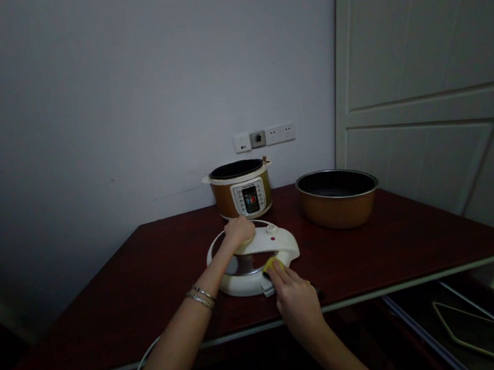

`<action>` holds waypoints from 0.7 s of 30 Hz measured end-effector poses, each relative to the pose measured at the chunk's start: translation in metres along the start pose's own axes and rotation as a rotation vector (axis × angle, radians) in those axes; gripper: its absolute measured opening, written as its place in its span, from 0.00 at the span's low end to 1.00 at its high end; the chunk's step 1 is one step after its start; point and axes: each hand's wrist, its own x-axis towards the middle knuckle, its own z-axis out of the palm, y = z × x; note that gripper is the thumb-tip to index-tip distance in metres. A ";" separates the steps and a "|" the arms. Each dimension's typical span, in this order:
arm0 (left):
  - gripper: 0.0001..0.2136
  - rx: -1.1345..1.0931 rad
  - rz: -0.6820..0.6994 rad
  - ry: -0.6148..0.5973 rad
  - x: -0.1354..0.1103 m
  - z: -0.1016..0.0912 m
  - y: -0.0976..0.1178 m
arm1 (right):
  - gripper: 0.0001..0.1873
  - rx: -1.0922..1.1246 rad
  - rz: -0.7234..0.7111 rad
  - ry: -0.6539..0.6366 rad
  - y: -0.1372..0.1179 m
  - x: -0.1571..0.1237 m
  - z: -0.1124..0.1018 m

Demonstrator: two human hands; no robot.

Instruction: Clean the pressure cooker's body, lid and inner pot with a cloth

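Observation:
A white pressure cooker lid (284, 243) with a shiny metal centre lies on the dark red table in front of me. My left hand (240, 231) is closed round the handle across its top. Pressed to the near right part of the lid's rim is a yellow sponge (271, 264), pinched in the fingers of my right hand (297, 299). Something dark shows beside that hand, too hidden to name. Behind the lid stands the electric pressure cooker (227, 199), its top uncovered and its button panel facing me.
On the right of the table (149, 275) sits an orange-brown inner pot (340, 211) with a dark inside. Wall sockets (280, 134) are behind the cooker. An open drawer (466, 325) juts out below the front edge at right. A white cord (145, 357) hangs near my left arm.

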 end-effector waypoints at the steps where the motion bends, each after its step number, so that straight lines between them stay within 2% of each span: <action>1: 0.20 -0.001 -0.003 0.001 0.000 0.000 0.000 | 0.30 0.055 -0.014 0.007 0.000 -0.002 -0.001; 4: 0.20 -0.003 -0.014 0.002 -0.001 0.001 0.000 | 0.26 0.307 0.015 0.054 0.012 -0.002 -0.003; 7: 0.20 -0.007 -0.031 -0.003 -0.001 0.000 -0.001 | 0.17 0.628 0.107 0.156 0.039 0.007 -0.002; 9: 0.21 -0.004 -0.034 -0.008 -0.002 -0.003 -0.001 | 0.18 0.763 0.184 0.236 0.060 0.013 0.002; 13: 0.21 0.033 -0.005 -0.017 -0.004 -0.008 0.001 | 0.25 0.853 0.318 0.297 0.092 0.016 0.014; 17: 0.24 0.119 0.064 0.043 -0.007 -0.016 0.003 | 0.28 0.841 0.413 0.291 0.108 0.010 0.025; 19: 0.24 0.172 0.136 0.097 -0.008 -0.021 0.001 | 0.29 0.829 0.433 0.283 0.111 0.008 0.029; 21: 0.23 0.199 0.281 0.117 -0.010 -0.026 -0.003 | 0.29 0.833 0.432 0.275 0.112 0.006 0.030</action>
